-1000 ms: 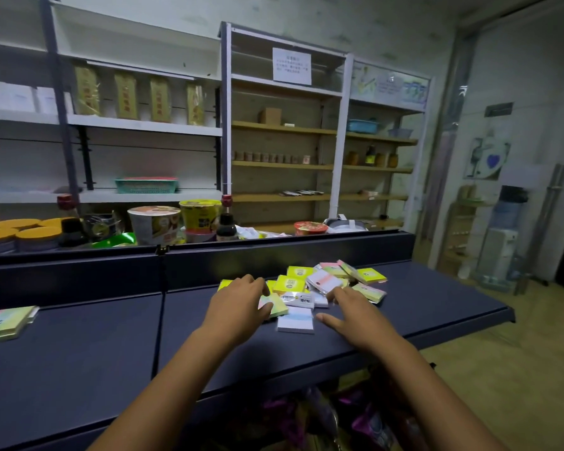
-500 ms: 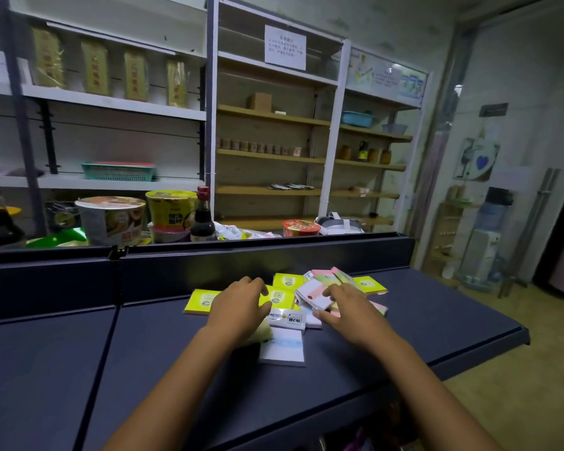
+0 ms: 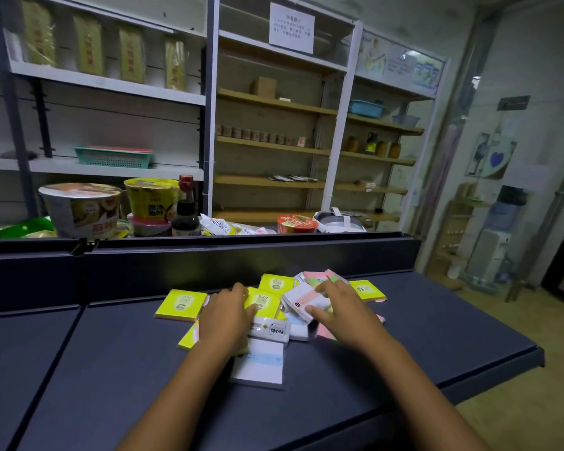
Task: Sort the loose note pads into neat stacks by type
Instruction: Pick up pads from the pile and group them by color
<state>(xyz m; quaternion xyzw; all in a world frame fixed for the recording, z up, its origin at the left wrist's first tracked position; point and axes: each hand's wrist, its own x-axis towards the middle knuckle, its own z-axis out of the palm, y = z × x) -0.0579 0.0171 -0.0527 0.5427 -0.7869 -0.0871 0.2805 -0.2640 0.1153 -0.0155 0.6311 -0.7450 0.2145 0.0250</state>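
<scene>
Both hands are down on the pile of note pads (image 3: 287, 307) in the centre of the frame, spread across the dark shelf top (image 3: 111, 369). The left hand (image 3: 223, 317) lies palm-down over the left part of the heap, fingers loosely bent over the pads; whether it actually grasps one I cannot tell. The right hand (image 3: 342, 315) sits just right of centre, thumb and fingers pinching a white pad with a pink band (image 3: 302, 301), which tilts up out of the pile.

Around them: a yellow pad (image 3: 181, 304) lies flat by itself just left of the left hand, another yellow pad (image 3: 275, 283) shows above the knuckles, and one more yellow pad (image 3: 368, 289) sits at the right edge of the heap. A white pad with a blue stripe (image 3: 261, 366) lies lowest in the frame, below the left hand, partly under its wrist. Pink and green pads (image 3: 316, 276) peek out at the top of the pile.

Behind the shelf's raised back edge, in the left middle of the frame, stand instant noodle bowls (image 3: 82, 209) and a dark sauce bottle (image 3: 185, 209).
</scene>
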